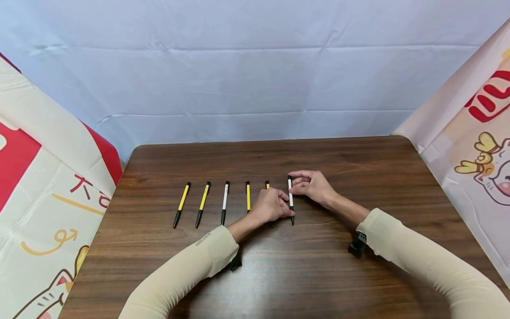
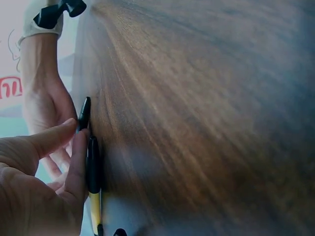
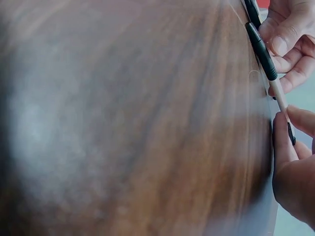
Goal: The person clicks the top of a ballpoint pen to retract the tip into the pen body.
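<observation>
A white pen (image 1: 290, 191) with a black grip and black top lies at the right end of a row of pens. Its upper part is between the thumb and fingers of my right hand (image 1: 314, 186). Lower down, my left hand (image 1: 272, 205) pinches the black grip, seen close up as a black tip (image 2: 84, 113) in the left wrist view. Beneath the left hand, a yellow pen (image 1: 268, 184) is partly hidden. The right wrist view shows both hands on the white pen (image 3: 278, 93), the right hand (image 3: 295, 172) nearer its top.
Leftward along the brown wooden table (image 1: 303, 274) lie a partly covered yellow pen (image 1: 248, 195), another white pen (image 1: 225, 199) and two yellow pens (image 1: 202, 201), roughly parallel, tips toward me. A pale cloth (image 1: 255, 88) hangs behind the table; printed cloths flank it.
</observation>
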A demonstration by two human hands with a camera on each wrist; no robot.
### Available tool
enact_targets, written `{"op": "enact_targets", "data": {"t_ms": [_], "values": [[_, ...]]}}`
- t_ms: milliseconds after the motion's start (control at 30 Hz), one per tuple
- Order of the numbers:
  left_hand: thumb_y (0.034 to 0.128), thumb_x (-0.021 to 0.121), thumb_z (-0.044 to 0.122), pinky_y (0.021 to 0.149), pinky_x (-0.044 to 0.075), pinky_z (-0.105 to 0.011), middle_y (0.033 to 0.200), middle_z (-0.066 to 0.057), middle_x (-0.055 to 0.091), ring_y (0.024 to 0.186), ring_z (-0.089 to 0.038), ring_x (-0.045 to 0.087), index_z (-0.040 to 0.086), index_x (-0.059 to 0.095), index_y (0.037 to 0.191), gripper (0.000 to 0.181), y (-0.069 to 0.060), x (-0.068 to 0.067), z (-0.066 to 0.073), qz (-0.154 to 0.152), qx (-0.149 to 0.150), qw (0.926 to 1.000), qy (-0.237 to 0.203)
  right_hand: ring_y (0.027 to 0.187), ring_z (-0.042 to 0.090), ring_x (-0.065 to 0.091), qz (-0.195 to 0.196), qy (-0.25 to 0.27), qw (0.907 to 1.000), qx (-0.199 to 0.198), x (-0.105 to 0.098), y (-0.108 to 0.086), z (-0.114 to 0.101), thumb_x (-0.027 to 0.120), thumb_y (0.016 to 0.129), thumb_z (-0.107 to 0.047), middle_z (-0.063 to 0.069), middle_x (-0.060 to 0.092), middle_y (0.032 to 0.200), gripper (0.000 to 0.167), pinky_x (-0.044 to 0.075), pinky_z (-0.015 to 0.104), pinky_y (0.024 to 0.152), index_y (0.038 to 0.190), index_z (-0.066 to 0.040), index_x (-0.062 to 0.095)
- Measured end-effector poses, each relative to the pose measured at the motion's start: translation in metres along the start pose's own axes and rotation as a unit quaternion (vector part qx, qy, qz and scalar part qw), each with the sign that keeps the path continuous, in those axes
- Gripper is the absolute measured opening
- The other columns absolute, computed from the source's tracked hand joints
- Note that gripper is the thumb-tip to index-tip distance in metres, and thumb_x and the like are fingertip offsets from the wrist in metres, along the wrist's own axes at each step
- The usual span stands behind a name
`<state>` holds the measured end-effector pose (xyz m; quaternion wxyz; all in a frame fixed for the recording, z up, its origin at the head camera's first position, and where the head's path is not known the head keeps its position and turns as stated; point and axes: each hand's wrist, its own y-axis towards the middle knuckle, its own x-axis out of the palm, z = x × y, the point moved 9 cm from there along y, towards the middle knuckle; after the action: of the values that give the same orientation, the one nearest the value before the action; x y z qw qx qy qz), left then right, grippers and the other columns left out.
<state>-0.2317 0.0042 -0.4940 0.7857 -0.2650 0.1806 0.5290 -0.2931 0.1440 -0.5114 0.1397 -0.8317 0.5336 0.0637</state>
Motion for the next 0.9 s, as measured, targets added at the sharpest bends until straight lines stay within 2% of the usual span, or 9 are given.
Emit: {"op": "enact_targets", "data": {"t_ms": [167, 367, 533, 733, 900], "values": [[0.0827, 0.094, 0.019, 0.068, 0.053, -0.016, 0.078, 0.007, 0.079, 0.068, 0.004, 0.067, 0.006, 0.079, 0.114, 0.037, 0.001, 0.000, 0.001, 0.007, 0.011, 0.9995, 0.030, 0.088, 0.012, 0.076, 0.005, -0.029, 0.9993, -0.021, -0.001, 0.000, -0.002, 0.085, 0.090, -0.003, 0.025, 0.075, 0.111, 0.056, 0.059, 0.018, 0.076, 0.141, 0.004, 0.063], [0.0820, 0.095, 0.019, 0.068, 0.055, -0.017, 0.079, 0.005, 0.080, 0.069, 0.001, 0.070, 0.007, 0.079, 0.112, 0.037, 0.003, 0.001, 0.002, 0.011, 0.016, 0.9985, 0.051, 0.091, 0.016, 0.077, 0.023, -0.072, 0.9962, -0.042, -0.002, 0.000, -0.006, 0.087, 0.088, -0.005, 0.022, 0.077, 0.108, 0.054, 0.058, 0.015, 0.077, 0.137, 0.004, 0.067], [0.0818, 0.095, 0.019, 0.067, 0.057, -0.019, 0.078, 0.005, 0.079, 0.068, -0.001, 0.070, 0.006, 0.078, 0.112, 0.037, 0.002, 0.000, 0.005, 0.014, 0.012, 0.9978, 0.064, 0.092, 0.018, 0.077, 0.040, -0.111, 0.9920, -0.044, -0.003, 0.000, -0.009, 0.090, 0.086, -0.008, 0.016, 0.079, 0.105, 0.052, 0.057, 0.014, 0.076, 0.134, 0.001, 0.070], [0.0816, 0.095, 0.021, 0.070, 0.058, -0.020, 0.077, 0.007, 0.078, 0.067, 0.000, 0.069, 0.008, 0.079, 0.110, 0.036, 0.001, -0.001, 0.005, 0.022, 0.015, 0.9965, 0.080, 0.086, 0.014, 0.075, 0.045, -0.160, 0.9849, -0.048, -0.003, 0.001, -0.013, 0.092, 0.085, -0.013, 0.007, 0.079, 0.096, 0.049, 0.055, 0.014, 0.074, 0.129, -0.002, 0.074], [0.0809, 0.096, 0.023, 0.072, 0.058, -0.021, 0.077, 0.008, 0.078, 0.068, 0.001, 0.069, 0.008, 0.080, 0.110, 0.036, 0.002, -0.002, 0.006, 0.026, 0.019, 0.9953, 0.092, 0.083, 0.013, 0.074, 0.048, -0.174, 0.9825, -0.047, -0.004, 0.000, -0.014, 0.093, 0.083, -0.013, 0.005, 0.078, 0.093, 0.048, 0.054, 0.014, 0.071, 0.127, -0.003, 0.075]]}}
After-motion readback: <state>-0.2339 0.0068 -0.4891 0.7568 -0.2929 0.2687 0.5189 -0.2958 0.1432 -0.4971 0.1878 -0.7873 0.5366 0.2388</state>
